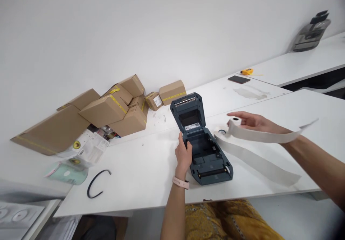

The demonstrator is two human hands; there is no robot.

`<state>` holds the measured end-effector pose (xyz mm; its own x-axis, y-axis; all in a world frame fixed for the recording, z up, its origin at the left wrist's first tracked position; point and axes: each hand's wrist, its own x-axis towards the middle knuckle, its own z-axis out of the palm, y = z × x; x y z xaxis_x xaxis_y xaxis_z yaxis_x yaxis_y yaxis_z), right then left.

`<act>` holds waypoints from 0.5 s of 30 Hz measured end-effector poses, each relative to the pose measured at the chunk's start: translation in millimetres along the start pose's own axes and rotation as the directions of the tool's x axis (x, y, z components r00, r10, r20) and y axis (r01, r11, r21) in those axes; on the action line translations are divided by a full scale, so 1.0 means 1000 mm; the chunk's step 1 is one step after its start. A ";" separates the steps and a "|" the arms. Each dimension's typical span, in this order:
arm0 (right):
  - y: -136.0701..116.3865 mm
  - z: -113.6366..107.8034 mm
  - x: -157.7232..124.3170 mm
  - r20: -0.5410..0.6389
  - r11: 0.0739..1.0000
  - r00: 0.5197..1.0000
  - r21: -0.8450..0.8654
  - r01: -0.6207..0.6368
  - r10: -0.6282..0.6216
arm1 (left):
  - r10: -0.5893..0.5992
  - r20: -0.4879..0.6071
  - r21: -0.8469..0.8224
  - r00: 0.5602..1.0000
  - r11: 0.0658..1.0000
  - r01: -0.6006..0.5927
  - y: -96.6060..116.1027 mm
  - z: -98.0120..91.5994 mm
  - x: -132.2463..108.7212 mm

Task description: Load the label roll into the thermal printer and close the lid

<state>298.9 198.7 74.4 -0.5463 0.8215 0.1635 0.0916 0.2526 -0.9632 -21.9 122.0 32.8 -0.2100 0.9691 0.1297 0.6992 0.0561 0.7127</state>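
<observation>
A dark grey label printer (207, 157) lies on the white table with its lid (188, 112) raised and its inside exposed. My left hand (183, 153) grips the printer's left side, thumb over the rim near the hinge. To the right of the printer, my right hand (249, 120) holds a small white paper roll (235, 120), fingers around its far side. A loose strip of paper (265, 135) trails from it across my right wrist. Just below, a second paper roll (221, 134) rests on the table, its unwound strip (264, 164) curving to the right.
Several cardboard boxes (104, 110) are piled at the back left. A black headband-like hoop (93, 184) and a mint-green pouch (67, 173) lie at the left. Toward the back right are a dark flat device (239, 79), a yellow tape measure (247, 71) and a grey bottle (311, 33).
</observation>
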 end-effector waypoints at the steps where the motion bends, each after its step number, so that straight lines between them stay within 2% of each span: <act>1: 0.012 -0.011 -0.006 -0.034 0.999 0.999 -0.021 -0.033 0.033 | 0.001 -0.004 0.000 1.000 1.000 -0.001 -0.001 0.001 0.000; 4: 0.055 -0.027 -0.016 -0.182 0.978 0.979 -0.167 -0.128 0.097 | 0.002 -0.019 0.016 1.000 1.000 -0.002 -0.002 0.003 0.001; 8: 0.101 -0.019 -0.017 -0.280 0.940 0.954 -0.282 -0.192 0.111 | 0.001 -0.032 0.028 0.999 1.000 0.000 -0.001 0.004 0.002; 12: 0.121 -0.007 -0.015 -0.358 0.901 0.926 -0.351 -0.256 0.123 | -0.010 -0.014 0.030 1.000 0.999 0.010 0.001 0.001 0.001; 15: 0.121 -0.005 -0.015 -0.353 0.874 0.926 -0.398 -0.277 0.133 | -0.014 -0.021 0.012 1.000 1.000 0.014 0.003 0.000 0.000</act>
<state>322.5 220.2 -43.7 -0.1999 0.9749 0.0983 0.5632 0.1965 -0.8026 -19.7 122.0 34.5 -0.2341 0.9629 0.1340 0.7043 0.0730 0.7061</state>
